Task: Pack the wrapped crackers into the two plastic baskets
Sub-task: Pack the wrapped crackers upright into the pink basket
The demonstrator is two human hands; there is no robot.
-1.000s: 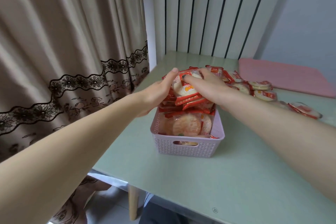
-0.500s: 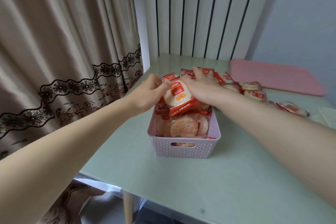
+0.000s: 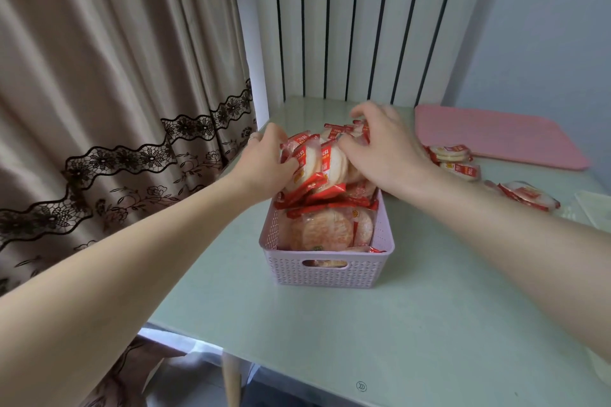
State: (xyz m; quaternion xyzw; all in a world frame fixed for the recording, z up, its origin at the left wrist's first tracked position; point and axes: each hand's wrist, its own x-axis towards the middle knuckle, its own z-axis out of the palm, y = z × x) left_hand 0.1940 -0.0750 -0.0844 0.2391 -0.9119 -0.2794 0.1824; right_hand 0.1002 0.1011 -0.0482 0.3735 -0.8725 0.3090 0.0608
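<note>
Over the lilac woven-pattern plastic basket (image 3: 330,271) mid-table, left hand (image 3: 264,165) and right hand (image 3: 386,155) both grip red-and-white wrapped crackers (image 3: 314,168) at its 12 o'clock end. Step: settling the heap. Next probably loose packs (image 3: 456,160) at 2 o'clock.

A: Soft, even daylight, fairly bright; the strongest strip glows at upper centre beside the curtain (image 3: 109,82).

B: Shadows?

A: Faint ones, lower centre under the basket (image 3: 327,269) on the table (image 3: 413,324), which shows a mild sheen.

B: Sharpness?

A: The right hand (image 3: 385,145) is motion-blurred. Wide-angle distortion stretches the forearms at the lower corners.
</note>
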